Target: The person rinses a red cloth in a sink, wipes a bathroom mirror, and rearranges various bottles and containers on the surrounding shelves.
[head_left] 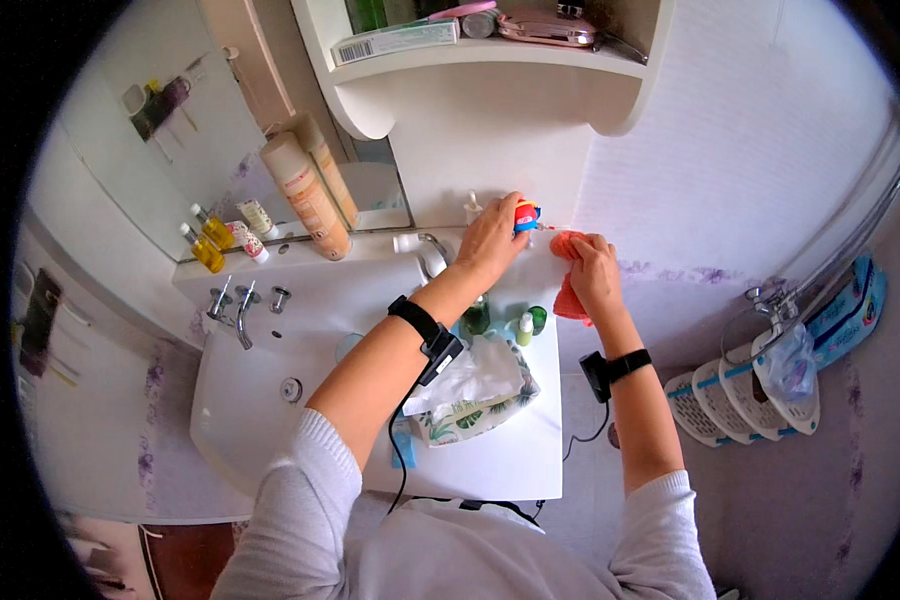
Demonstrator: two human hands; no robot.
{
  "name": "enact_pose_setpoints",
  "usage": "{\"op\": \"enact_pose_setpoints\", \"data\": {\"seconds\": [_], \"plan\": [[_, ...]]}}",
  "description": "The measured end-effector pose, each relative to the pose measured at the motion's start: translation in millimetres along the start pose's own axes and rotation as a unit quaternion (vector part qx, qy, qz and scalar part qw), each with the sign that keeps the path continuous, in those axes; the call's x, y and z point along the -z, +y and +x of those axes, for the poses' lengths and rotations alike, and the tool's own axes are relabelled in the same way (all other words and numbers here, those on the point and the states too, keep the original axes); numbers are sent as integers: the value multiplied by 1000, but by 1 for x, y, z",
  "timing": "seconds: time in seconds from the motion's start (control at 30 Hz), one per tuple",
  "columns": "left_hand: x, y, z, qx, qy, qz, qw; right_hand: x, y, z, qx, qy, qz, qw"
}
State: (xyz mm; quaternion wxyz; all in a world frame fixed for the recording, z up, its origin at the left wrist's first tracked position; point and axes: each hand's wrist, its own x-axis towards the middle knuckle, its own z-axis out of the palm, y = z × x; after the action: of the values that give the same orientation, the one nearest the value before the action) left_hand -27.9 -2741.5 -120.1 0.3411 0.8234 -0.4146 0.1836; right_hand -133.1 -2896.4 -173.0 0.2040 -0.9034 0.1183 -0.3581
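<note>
Reaching over the counter to the wall, my left hand grips a small red, blue and yellow object whose kind I cannot tell. To its right, my right hand holds a coral-red cloth, bunched at the top and hanging down below the fingers. A thin reddish piece shows between the two held things. Behind my left hand a white item stands near the wall. Below the hands are a green bottle, a dark green jar and a leaf-patterned tissue pack with white tissue out.
A white washbasin with a chrome faucet lies at left. A tall spray can and small bottles stand along the mirror. A white shelf overhangs the counter. White baskets and a shower mixer are at right.
</note>
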Motion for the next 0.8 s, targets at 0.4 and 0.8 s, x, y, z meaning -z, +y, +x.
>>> {"op": "enact_pose_setpoints", "data": {"seconds": [0.4, 0.8], "plan": [[6, 4, 0, -3, -43, -19, 999, 40, -7, -5, -30, 38, -68, 996], [-3, -1, 5, -40, -9, -43, 998, 24, 1, 6, 49, -63, -94, 992]]}}
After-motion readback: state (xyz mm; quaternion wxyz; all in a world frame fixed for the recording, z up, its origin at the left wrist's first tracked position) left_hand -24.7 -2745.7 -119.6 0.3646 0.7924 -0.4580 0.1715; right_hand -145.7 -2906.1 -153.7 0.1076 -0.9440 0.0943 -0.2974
